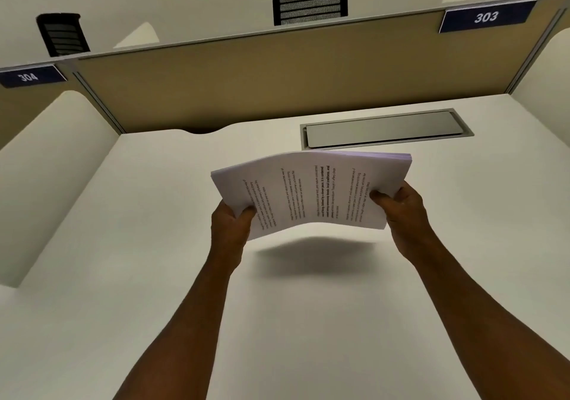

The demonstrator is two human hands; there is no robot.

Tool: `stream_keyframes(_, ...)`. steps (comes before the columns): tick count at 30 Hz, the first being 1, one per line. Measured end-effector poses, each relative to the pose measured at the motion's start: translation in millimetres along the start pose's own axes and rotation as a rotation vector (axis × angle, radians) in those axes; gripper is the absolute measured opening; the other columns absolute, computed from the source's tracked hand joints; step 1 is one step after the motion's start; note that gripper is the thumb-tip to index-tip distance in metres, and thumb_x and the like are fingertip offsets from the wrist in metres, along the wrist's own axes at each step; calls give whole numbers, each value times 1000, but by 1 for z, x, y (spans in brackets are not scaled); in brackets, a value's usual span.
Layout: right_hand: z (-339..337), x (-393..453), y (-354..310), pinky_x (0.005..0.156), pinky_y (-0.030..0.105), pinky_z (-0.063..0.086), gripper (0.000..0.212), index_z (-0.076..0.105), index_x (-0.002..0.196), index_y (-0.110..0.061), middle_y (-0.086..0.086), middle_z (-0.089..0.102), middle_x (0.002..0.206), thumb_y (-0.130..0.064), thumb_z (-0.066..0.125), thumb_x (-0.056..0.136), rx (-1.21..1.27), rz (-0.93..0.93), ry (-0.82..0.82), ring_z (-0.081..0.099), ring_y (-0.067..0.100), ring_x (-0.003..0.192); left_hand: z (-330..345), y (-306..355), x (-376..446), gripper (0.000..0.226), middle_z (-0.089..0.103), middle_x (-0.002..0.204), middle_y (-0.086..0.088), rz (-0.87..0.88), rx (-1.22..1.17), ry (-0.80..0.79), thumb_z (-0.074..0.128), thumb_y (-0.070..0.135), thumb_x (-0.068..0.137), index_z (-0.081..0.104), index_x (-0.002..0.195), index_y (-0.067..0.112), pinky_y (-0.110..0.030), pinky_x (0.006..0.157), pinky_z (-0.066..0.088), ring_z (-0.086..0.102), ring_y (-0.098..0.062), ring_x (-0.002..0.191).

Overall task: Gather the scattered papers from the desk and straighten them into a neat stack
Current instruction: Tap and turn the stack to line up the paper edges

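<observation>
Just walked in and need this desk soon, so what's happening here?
A person holds a stack of papers in the air above the white desk, left hand and right hand gripping opposite ends. The sheets look gathered and bow upward in the middle. No loose papers show on the desk.

Bare desk (pixel 154 276) all round, only partition (pixel 246 91) and recessed cable tray (pixel 385 129) at the back.

Printed lines on the top sheet of the paper stack (pixel 311 189) too small and blurred to read. Fingers of left hand (pixel 229 223) and right hand (pixel 401 205) hidden beneath the sheets. Chair (pixel 310 0) partly hidden behind the partition (pixel 246 91). Bench (pixel 123 276) cut off at the lower edge.
</observation>
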State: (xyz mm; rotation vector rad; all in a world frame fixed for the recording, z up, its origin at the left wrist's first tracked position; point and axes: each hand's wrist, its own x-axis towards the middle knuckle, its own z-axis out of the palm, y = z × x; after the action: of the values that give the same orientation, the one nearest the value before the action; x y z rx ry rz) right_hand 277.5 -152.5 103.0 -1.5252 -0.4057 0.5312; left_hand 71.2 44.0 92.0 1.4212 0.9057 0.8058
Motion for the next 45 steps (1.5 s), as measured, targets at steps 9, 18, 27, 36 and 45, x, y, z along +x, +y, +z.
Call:
stream_keyframes(9,7,-7,17,94,55,51,32,58,99,-34,7,66,109,-3,55,93,-70,134,-17,62,32,104,-2,-26,-5,31,67,106,1,-114,67,-7,60,3,93,58,111,28,-39,85,56,64,-21,100)
stream_keyframes(18,7,-4,-25,107,42,39,74,28,144,-17,7,43,142,-18,69,82,-484,-313,349,43,25,130,2,34,-6,18,63,91,14,95,327,-67,55,27,87,57,105,27,-19,63,46,62,-5,83)
stream_keyframes(27,41,-7,-93,83,39,51,36,47,122,-23,0,62,111,-30,58,88,-939,-565,-119,58,20,95,24,120,-5,15,65,79,6,345,643,-177,52,27,82,59,87,15,-27,63,48,62,-16,76)
stream_keyframes(36,35,-8,-97,59,17,46,13,56,107,-16,-5,63,90,-18,53,95,-596,-463,-91,60,4,77,31,102,-3,100,17,158,-4,550,594,216,69,21,74,8,152,16,-49,118,25,19,-21,145)
stream_keyframes(45,36,3,-90,77,42,60,22,56,114,-22,1,70,109,-16,56,93,-127,-306,-90,69,22,93,33,92,1,28,70,109,-1,44,-108,-44,60,11,85,61,111,22,-53,90,55,68,-24,97)
